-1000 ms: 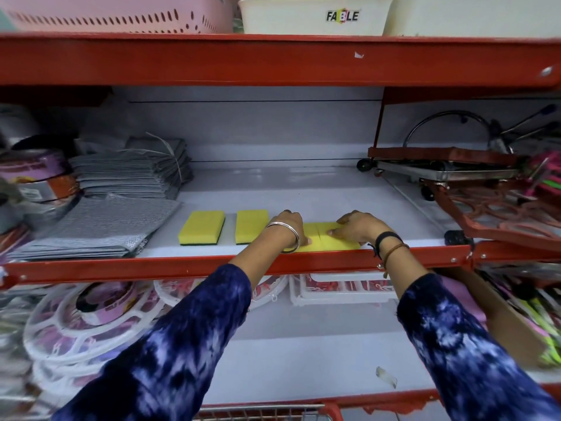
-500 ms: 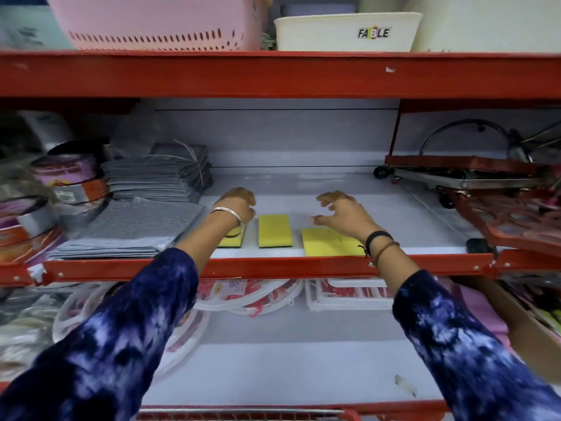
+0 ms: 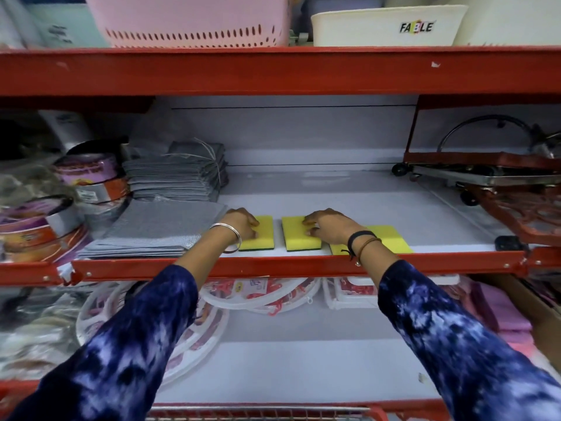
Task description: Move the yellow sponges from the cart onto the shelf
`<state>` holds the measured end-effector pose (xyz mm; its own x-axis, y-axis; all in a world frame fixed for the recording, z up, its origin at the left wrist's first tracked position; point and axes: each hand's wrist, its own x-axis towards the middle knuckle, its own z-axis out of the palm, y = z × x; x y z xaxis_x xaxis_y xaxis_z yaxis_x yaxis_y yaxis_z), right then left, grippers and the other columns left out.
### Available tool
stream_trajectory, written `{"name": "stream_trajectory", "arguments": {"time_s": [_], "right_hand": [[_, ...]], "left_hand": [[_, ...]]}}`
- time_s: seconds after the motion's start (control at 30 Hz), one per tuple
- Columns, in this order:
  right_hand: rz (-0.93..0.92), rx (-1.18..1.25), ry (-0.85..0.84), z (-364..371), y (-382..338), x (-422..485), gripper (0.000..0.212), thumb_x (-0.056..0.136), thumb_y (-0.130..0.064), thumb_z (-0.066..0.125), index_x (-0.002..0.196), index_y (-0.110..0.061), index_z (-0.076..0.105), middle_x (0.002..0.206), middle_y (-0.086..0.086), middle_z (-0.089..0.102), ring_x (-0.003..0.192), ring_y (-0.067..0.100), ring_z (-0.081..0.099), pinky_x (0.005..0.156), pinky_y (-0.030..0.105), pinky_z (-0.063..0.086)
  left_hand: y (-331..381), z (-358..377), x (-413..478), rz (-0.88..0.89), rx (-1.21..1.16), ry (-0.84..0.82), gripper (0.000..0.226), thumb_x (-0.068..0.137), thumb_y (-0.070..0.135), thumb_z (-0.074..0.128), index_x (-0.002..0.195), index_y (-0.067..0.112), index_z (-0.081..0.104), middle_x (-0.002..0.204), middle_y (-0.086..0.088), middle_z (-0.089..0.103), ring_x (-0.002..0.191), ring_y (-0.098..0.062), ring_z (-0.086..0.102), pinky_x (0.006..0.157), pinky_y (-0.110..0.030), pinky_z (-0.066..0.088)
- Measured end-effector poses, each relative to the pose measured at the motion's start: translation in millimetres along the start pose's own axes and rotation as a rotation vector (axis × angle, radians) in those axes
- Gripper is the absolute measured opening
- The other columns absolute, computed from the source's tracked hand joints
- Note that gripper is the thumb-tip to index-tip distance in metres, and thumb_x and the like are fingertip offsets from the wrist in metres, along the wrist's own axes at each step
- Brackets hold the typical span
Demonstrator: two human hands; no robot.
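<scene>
Yellow sponges with dark green undersides lie in a row near the front of the white middle shelf [image 3: 349,202]. My left hand [image 3: 243,227] lies on the leftmost sponge [image 3: 264,237], fingers curled over its left part. My right hand [image 3: 329,227] presses on the middle sponge [image 3: 296,240], fingers bent on its top. Two more sponges [image 3: 393,241] lie side by side to the right, partly behind my right wrist. The cart's red and wire rim [image 3: 258,413] shows at the bottom edge; its contents are hidden.
Grey cloth stacks [image 3: 170,226] sit just left of the sponges, with round tins [image 3: 88,183] further left. Red metal racks [image 3: 516,208] fill the shelf's right side. The red shelf lip [image 3: 288,264] runs under my wrists. Baskets [image 3: 194,22] stand on the shelf above.
Both hands have shifted left along the row: my left hand from the right-hand sponges to the leftmost sponge, my right hand from the right sponges onto the middle one.
</scene>
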<state>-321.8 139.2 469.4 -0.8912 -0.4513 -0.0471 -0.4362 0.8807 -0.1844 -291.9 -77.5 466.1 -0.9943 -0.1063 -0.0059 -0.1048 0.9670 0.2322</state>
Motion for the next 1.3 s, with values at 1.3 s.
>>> {"name": "stream_trajectory", "arguments": {"time_s": [1.3], "right_hand": [[0.091, 0.141, 0.081, 17.0, 0.1, -63.8, 0.041, 0.097, -0.018, 0.046, 0.137, -0.009, 0.052, 0.149, 0.010, 0.045, 0.137, 0.029, 0.042, 0.115, 0.035, 0.033]], "left_hand": [[42.5, 15.6, -50.6, 0.071, -0.060, -0.022, 0.041, 0.087, 0.024, 0.062, 0.128, 0.020, 0.060, 0.138, -0.005, 0.058, 0.129, -0.030, 0.048, 0.111, -0.039, 0.039]]}}
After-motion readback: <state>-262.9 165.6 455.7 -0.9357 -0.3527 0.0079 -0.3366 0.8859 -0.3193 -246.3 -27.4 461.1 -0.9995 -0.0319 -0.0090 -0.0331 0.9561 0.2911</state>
